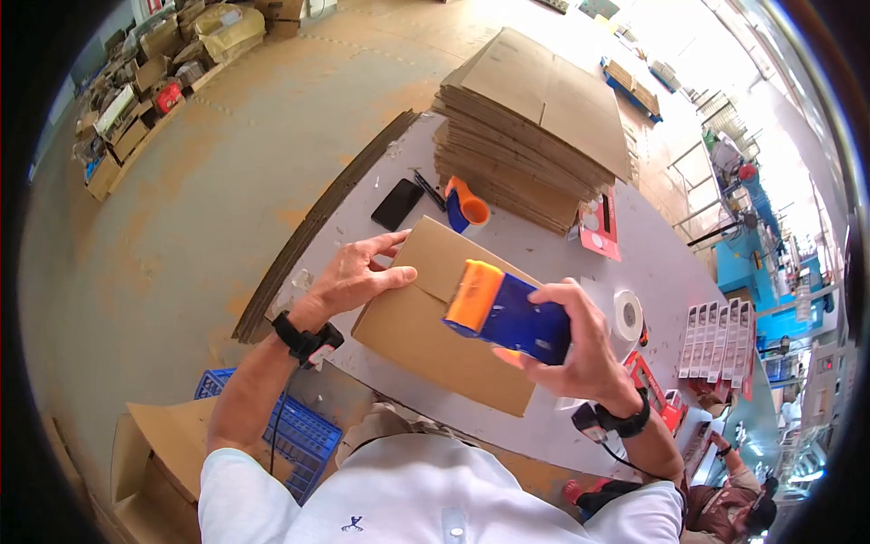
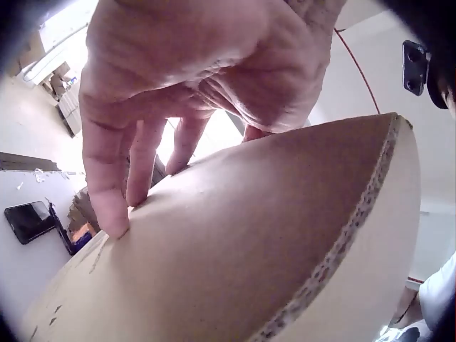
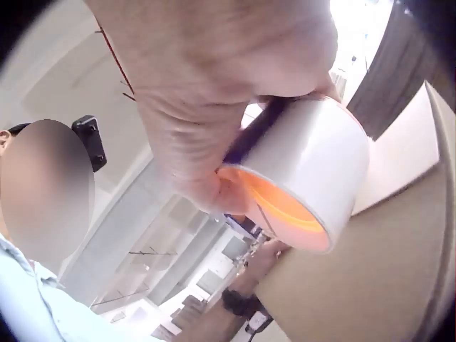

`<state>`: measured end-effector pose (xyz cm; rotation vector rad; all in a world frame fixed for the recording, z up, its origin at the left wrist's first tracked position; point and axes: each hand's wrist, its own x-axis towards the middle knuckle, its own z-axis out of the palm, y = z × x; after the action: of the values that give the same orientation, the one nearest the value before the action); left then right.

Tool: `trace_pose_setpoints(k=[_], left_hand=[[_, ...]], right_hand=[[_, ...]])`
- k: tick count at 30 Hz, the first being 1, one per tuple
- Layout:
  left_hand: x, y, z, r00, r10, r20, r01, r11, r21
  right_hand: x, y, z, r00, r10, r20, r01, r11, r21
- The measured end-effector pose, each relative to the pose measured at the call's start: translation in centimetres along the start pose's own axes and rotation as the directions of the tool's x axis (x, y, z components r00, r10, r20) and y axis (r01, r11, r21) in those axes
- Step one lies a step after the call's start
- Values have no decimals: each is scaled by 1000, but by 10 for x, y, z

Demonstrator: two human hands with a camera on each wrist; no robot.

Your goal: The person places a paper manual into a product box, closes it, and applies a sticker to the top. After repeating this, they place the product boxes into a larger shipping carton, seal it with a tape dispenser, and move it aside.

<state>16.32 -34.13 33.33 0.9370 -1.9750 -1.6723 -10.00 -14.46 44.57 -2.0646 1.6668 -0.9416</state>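
Observation:
A closed cardboard box (image 1: 433, 322) lies tilted in front of me on the table, a flap seam running across its upper face. My left hand (image 1: 358, 272) rests at its left end, thumb on the top face. In the left wrist view, extended fingers (image 2: 107, 192) press their tips on the cardboard (image 2: 235, 214). My right hand (image 1: 580, 349) grips a blue and orange tape dispenser (image 1: 521, 313) over the right part of the box. The right wrist view shows its wide roll of clear tape (image 3: 320, 164), with the hand curled round the dispenser.
Behind the box lie a phone (image 1: 397, 204), a second tape dispenser (image 1: 467, 208) and a tall stack of flat cardboard (image 1: 535, 118). A tape roll (image 1: 626, 315) stands right of my right hand. A blue crate (image 1: 304, 435) and open carton (image 1: 163, 453) sit lower left.

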Motion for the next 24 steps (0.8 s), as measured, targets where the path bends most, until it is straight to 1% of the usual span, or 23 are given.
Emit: trace_pose_setpoints(k=[1, 4, 9, 10, 11, 12, 13, 15, 16, 17, 18, 19, 20, 21, 22, 24], left_hand=[[-1, 0, 0, 1000, 8, 4, -8, 1000, 12], [-2, -2, -1, 999, 34, 7, -34, 998, 45], [-3, 2, -2, 998, 55, 8, -55, 992, 112], [-3, -1, -1, 982, 185, -48, -166, 952, 256], [-4, -4, 2, 944, 318, -83, -261, 878, 401], [-6, -5, 5, 887, 451, -102, -332, 774, 539], [-6, -5, 4, 838, 533, -121, -377, 723, 579], [-18, 19, 3, 726, 674, -132, -445, 608, 658], [-25, 30, 6, 843, 512, -164, -401, 801, 444], [-31, 43, 10, 932, 332, -147, -300, 932, 204], [-34, 50, 14, 985, 150, -82, -154, 987, -41], [-33, 54, 17, 999, 33, -1, -33, 984, -172], [-30, 56, 19, 993, -73, 95, 98, 952, -289], [-28, 56, 22, 965, -166, 202, 235, 891, -389], [-24, 53, 26, 952, -175, 251, 267, 875, -403], [-24, 60, 32, 959, -116, 260, 208, 908, -363]], right_hand=[[6, -3, 8, 1000, -15, 20, 15, 1000, 0], [19, -12, 19, 1000, -19, 15, 19, 999, -34], [12, 0, 42, 996, -87, 7, 87, 974, -208], [8, 3, 45, 995, -99, 5, 97, 964, -248], [3, 5, 47, 991, -131, -21, 121, 960, -253], [-2, 9, 47, 985, -166, -44, 149, 954, -260], [-5, 15, 46, 976, -207, -65, 183, 946, -268], [-16, 25, 49, 971, -221, -96, 193, 951, -241], [-18, 25, 50, 965, -235, -120, 201, 949, -243], [-19, 25, 50, 957, -252, -141, 213, 946, -244], [-20, 26, 50, 957, -255, -140, 215, 944, -249], [-22, 27, 50, 955, -260, -142, 219, 942, -253], [-22, 28, 50, 954, -264, -144, 222, 941, -257], [-23, 28, 51, 952, -262, -155, 218, 942, -254], [-25, 29, 53, 952, -258, -166, 212, 944, -252], [-26, 28, 53, 953, -250, -173, 204, 947, -248]])
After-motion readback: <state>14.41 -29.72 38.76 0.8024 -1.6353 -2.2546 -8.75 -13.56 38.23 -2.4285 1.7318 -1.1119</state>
